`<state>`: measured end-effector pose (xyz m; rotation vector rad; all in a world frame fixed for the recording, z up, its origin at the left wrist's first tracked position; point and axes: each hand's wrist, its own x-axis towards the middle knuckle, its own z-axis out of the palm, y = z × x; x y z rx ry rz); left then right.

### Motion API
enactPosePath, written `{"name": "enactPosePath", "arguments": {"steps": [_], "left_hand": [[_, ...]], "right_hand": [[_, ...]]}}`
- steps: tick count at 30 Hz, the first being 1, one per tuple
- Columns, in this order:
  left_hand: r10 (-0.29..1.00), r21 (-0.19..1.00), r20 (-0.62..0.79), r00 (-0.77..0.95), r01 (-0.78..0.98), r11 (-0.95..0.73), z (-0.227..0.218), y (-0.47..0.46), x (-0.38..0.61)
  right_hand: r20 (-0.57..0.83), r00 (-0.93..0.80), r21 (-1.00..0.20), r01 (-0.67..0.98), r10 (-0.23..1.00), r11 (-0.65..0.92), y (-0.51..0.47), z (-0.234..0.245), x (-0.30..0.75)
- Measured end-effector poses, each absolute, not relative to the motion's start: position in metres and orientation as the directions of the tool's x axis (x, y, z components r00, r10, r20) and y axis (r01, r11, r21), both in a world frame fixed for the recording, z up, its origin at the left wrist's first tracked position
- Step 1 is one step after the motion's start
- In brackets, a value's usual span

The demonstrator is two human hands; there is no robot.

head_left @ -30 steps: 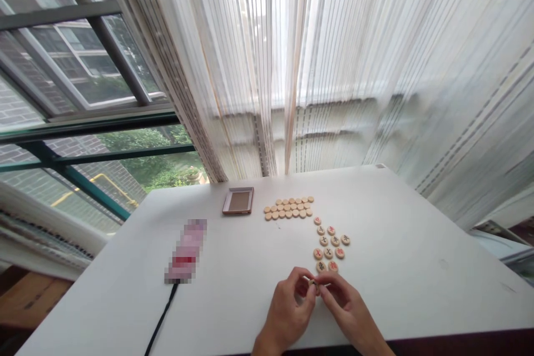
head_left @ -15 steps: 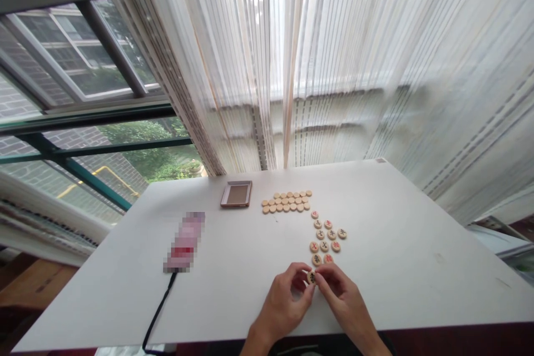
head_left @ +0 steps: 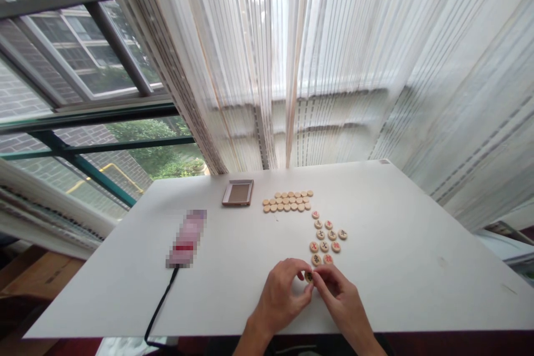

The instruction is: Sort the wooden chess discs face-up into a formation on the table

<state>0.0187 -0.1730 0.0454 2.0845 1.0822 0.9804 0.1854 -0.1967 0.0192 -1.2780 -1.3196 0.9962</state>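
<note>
Near the table's front edge, a round wooden Chinese chess piece (head_left: 308, 277) with a black character is pinched between my two hands. My left hand (head_left: 284, 292) grips it from the left with thumb and fingertips. From the right, the thumb and forefinger of my right hand (head_left: 340, 295) close on its edge. Just beyond my fingers, several face-up chess pieces (head_left: 324, 246) with red or black characters lie in loose rows. Farther back, several plain-side-up chess pieces (head_left: 286, 201) sit in three tight rows.
A shallow open box (head_left: 238, 193) stands at the back left of the white table (head_left: 233, 272). Left of me lies a blurred pink object (head_left: 187, 238) with a black cord (head_left: 161, 306) running over the front edge. Curtains (head_left: 334, 67) hang behind the table.
The held piece has shifted slightly left and turned a little between my fingers. The view has moved slightly; the pieces on the table keep their arrangement.
</note>
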Motion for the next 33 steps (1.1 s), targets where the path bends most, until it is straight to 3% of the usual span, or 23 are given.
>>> {"name": "enactPosePath", "arguments": {"steps": [7, 14, 24, 33], "left_hand": [[0.814, 0.707, 0.417, 0.403, 0.419, -0.570, 0.048, -0.161, 0.020], [0.800, 0.617, 0.399, 0.448, 0.515, -0.595, 0.041, -0.149, 0.015], [0.777, 0.514, 0.431, 0.459, 0.583, -0.629, 0.022, -0.147, 0.014], [0.794, 0.526, 0.417, 0.443, 0.595, -0.608, 0.018, -0.146, 0.015]], "right_hand": [[0.158, 0.139, -0.940, 0.324, 0.978, 0.106, -0.201, 0.016, 0.208], [0.178, 0.261, -0.885, 0.464, 0.949, 0.038, -0.197, 0.012, 0.249], [0.184, 0.227, -0.846, 0.532, 0.956, 0.037, -0.196, 0.007, 0.248], [0.197, 0.235, -0.838, 0.544, 0.952, 0.039, -0.196, 0.012, 0.247]]}}
